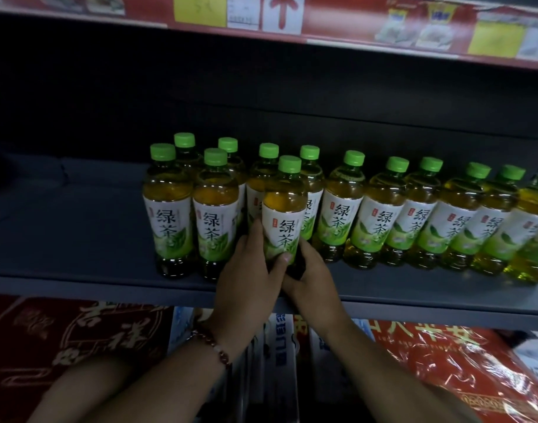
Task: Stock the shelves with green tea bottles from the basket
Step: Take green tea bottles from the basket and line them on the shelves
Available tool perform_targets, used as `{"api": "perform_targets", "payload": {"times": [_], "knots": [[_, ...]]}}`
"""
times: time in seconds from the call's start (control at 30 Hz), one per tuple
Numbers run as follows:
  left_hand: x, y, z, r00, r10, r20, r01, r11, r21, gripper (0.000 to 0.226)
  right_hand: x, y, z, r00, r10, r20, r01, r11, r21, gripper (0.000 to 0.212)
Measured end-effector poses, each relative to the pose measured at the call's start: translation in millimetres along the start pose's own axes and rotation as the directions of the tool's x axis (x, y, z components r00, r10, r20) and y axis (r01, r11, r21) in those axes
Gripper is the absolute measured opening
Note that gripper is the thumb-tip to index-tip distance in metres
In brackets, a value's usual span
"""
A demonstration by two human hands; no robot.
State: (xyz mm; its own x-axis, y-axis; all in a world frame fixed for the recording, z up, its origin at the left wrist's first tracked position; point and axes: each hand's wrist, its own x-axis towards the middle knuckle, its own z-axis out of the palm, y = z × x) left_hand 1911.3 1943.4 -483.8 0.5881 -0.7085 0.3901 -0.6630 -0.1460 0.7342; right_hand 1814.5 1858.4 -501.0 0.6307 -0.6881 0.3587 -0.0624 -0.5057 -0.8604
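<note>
A green tea bottle (284, 215) with a green cap and white-green label stands near the front of the dark grey shelf (78, 239). My left hand (249, 273) grips its lower part, thumb across the label's bottom. My right hand (310, 276) holds the bottle's base from the right. Several more green tea bottles (380, 215) stand in a row to the right, and a cluster of them (214, 206) stands to the left and behind. The basket is out of sight.
The shelf's left part (63, 209) holds no bottles. A red price strip (383, 22) edges the shelf above. Below the shelf lip lie red packaged goods (66, 340) on the left, blue-white packs (281, 346) in the middle and red plastic-wrapped items (444, 367) on the right.
</note>
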Motion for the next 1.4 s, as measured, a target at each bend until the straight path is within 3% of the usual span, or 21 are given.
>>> {"api": "perform_targets", "payload": {"times": [0.2, 0.37, 0.47, 0.6, 0.83, 1.13, 1.3, 1.4], "knots": [[-6.0, 5.2, -5.4, 0.999, -0.018, 0.032, 0.017, 0.999, 0.04, 0.076, -2.3, -4.5, -2.2, 1.0, -0.02, 0.013, 0.02, 1.0, -0.01, 0.066], [-19.9, 14.7, -19.7, 0.999, -0.044, 0.031, 0.04, 0.99, 0.134, 0.054, -7.4, -10.0, -8.9, 0.999, -0.031, 0.039, 0.033, 0.997, -0.063, 0.065], [-29.4, 22.3, -29.2, 0.997, 0.064, 0.039, -0.072, 0.967, 0.244, 0.041, -15.5, -12.4, -16.7, 0.998, -0.028, 0.053, 0.037, 0.984, -0.174, 0.064], [-38.2, 23.6, -22.6, 0.957, 0.262, 0.123, -0.29, 0.885, 0.364, 0.041, -33.3, -12.5, -40.2, 0.992, 0.006, 0.122, 0.045, 0.909, -0.414, 0.065], [-60.9, 49.9, 18.8, 0.874, 0.314, 0.372, -0.463, 0.772, 0.435, 0.055, -77.8, -1.6, -107.1, 0.977, 0.115, 0.178, 0.054, 0.675, -0.736, 0.07], [-88.5, 126.7, 103.8, 0.721, 0.297, 0.626, -0.569, 0.769, 0.291, 0.07, -166.6, 11.7, -223.3, 0.912, 0.405, -0.064, -0.241, 0.403, -0.883, 0.074], [-124.5, 180.2, 156.8, 0.581, 0.391, 0.714, -0.676, 0.721, 0.155, 0.072, -234.2, 23.3, -286.4, 0.841, 0.479, -0.252, -0.427, 0.302, -0.852, 0.076], [-153.0, 213.9, 189.1, 0.476, 0.433, 0.766, -0.725, 0.686, 0.063, 0.073, -279.7, 23.8, -317.8, 0.764, 0.536, -0.36, -0.553, 0.254, -0.794, 0.076]]}}
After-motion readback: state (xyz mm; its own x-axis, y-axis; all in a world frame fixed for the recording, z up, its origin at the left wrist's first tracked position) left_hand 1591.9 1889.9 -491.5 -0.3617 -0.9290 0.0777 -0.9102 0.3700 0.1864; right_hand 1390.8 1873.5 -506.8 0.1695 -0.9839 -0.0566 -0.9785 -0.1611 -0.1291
